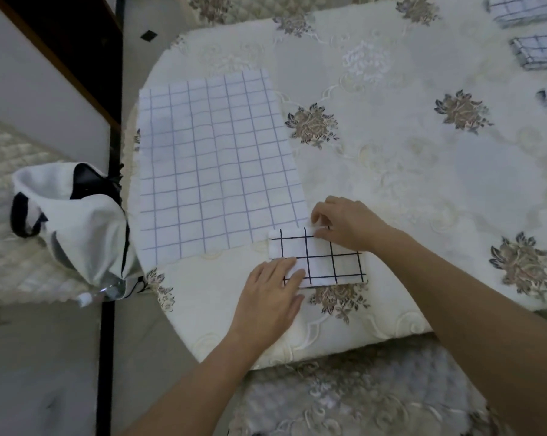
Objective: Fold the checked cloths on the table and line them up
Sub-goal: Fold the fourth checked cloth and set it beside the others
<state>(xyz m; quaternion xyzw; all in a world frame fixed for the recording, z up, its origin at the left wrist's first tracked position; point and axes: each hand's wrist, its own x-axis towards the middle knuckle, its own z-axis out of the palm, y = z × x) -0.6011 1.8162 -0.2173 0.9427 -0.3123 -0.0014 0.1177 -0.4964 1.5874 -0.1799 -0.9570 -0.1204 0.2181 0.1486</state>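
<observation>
Both hands [270, 294] [349, 225] palm-down on folded cloth [335, 262]

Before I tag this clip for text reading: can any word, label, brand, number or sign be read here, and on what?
None can be read. The folded cloth, the spread cloth and the far cloths show only grid lines, the tablecloth only flowers, the white and black bundle no lettering.

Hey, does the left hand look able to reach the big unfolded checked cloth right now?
Probably yes. The left hand lies flat on the small folded cloth, and the unfolded checked cloth lies just beyond it with nothing between. It would have to leave the fold first.
</observation>
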